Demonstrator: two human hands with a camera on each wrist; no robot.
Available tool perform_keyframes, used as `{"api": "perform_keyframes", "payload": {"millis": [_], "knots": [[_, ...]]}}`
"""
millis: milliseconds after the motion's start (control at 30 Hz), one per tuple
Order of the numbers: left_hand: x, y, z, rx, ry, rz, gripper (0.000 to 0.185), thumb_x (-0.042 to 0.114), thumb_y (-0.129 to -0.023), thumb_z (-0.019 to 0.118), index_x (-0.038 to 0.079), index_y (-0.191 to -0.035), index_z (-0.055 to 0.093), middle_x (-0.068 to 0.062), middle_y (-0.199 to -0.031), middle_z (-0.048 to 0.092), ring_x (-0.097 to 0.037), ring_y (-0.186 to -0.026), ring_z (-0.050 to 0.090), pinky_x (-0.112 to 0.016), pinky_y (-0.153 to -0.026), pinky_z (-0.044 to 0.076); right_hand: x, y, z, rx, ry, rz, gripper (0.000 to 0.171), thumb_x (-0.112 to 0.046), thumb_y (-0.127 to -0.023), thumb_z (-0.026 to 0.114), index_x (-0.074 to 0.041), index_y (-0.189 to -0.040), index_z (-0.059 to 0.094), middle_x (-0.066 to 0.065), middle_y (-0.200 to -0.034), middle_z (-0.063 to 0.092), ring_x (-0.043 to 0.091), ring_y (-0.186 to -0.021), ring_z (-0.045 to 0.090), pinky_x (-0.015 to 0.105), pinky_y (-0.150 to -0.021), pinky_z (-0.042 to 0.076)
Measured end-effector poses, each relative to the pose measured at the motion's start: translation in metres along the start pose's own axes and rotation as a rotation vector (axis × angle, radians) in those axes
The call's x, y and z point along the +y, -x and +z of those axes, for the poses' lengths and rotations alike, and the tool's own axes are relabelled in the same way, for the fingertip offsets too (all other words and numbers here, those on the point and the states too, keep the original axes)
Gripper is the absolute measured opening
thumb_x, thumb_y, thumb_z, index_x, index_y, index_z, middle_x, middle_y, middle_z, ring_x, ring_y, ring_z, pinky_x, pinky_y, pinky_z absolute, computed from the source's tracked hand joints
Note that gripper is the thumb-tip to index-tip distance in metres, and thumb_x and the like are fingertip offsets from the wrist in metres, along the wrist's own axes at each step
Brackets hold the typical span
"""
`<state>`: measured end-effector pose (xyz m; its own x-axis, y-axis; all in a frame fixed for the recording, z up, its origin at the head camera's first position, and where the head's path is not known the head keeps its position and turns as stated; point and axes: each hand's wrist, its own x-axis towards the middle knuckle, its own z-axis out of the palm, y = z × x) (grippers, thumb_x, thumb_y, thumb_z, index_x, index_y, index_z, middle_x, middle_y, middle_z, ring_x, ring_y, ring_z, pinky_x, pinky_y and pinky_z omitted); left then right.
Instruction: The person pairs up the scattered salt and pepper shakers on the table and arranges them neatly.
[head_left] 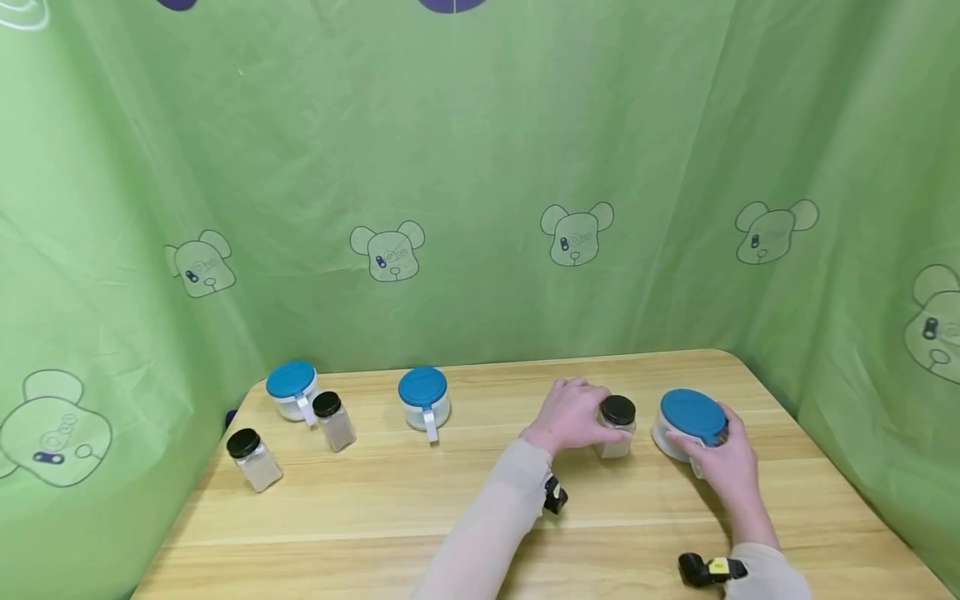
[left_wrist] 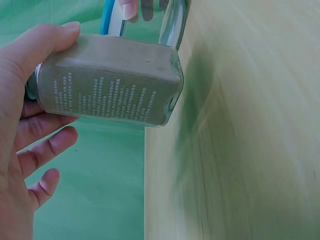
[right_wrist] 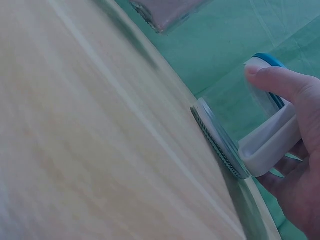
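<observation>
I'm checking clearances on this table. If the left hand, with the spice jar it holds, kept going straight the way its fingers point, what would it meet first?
Probably the blue-lidded pot held by the right hand. The left hand points rightward with the jar in its grip, and the pot stands just beyond, a small gap between. Depth is uncertain.

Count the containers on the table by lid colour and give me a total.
Blue-lidded jars: 3
Black-capped spice bottles: 3
Total: 6
</observation>
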<state>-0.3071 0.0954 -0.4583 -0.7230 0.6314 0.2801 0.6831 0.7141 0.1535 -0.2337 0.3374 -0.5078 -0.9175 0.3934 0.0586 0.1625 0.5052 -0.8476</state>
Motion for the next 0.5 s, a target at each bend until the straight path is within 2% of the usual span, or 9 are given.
{"api": "perform_keyframes", "payload": {"millis": [267, 500], "knots": [[0.0047, -0.0050, 0.0030, -0.006, 0.003, -0.001, 0.054, 0.075, -0.075, 0.063, 0.030, -0.105, 0.064, 0.019, -0.097, 0.068, -0.002, -0.092, 0.052, -0.022, -0.081, 0.036, 0.0018, -0.0004, -0.0019, -0.018, 0.010, 0.001, 0.109, -0.042, -0.083, 0.075, -0.007, -0.156, 0.002, 0.032, -0.158, 0.015, 0.054, -0.141, 0.021, 0.070, -0.110, 0.022], [0.0079, -0.0074, 0.0073, -0.013, 0.018, -0.003, 0.052, 0.073, -0.075, 0.065, 0.029, -0.103, 0.064, 0.018, -0.095, 0.069, -0.002, -0.086, 0.050, -0.021, -0.077, 0.035, -0.0006, 0.0006, -0.0020, -0.035, 0.007, -0.014, 0.109, -0.042, -0.084, 0.074, -0.006, -0.156, 0.001, 0.034, -0.157, 0.014, 0.056, -0.141, 0.021, 0.071, -0.109, 0.022]]}}
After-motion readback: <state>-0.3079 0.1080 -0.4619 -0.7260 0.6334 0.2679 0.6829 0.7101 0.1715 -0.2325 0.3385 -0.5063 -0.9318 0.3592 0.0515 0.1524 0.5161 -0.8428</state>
